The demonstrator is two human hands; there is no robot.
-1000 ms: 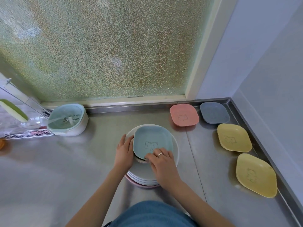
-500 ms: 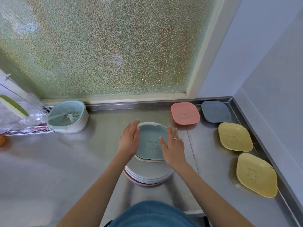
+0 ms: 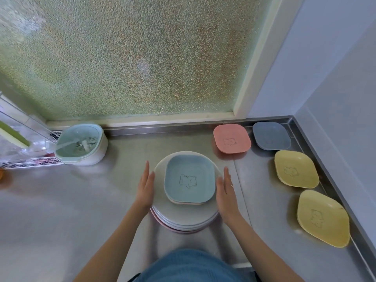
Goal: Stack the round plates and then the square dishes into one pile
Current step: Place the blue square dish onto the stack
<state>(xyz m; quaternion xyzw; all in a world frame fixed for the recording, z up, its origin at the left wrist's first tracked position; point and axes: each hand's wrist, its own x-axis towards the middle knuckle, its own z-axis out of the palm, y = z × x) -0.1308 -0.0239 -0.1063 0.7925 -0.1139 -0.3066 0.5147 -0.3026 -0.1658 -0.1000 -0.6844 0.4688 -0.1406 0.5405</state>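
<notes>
A pile of round plates [image 3: 184,217] stands in the middle of the steel counter. A light blue square dish [image 3: 189,179] with a bear outline lies on top, with a pale pink square dish edge showing under it. My left hand [image 3: 144,187] is flat and open against the pile's left rim. My right hand [image 3: 226,193] is flat and open at the right rim. Neither holds anything. A pink square dish [image 3: 232,138], a dark blue one [image 3: 271,135] and two yellow ones [image 3: 296,168] [image 3: 323,217] lie apart on the right.
A pale green strainer bowl [image 3: 81,144] sits at the back left beside a wire rack [image 3: 30,160]. The frosted window [image 3: 126,58] and a raised steel counter lip [image 3: 325,165] bound the back and right. My denim-clad lap [image 3: 189,267] is below.
Both hands left the blue dish and spread outward, now flat at the sides of the round plate pile. The blue dish rests squarely on the pile.
</notes>
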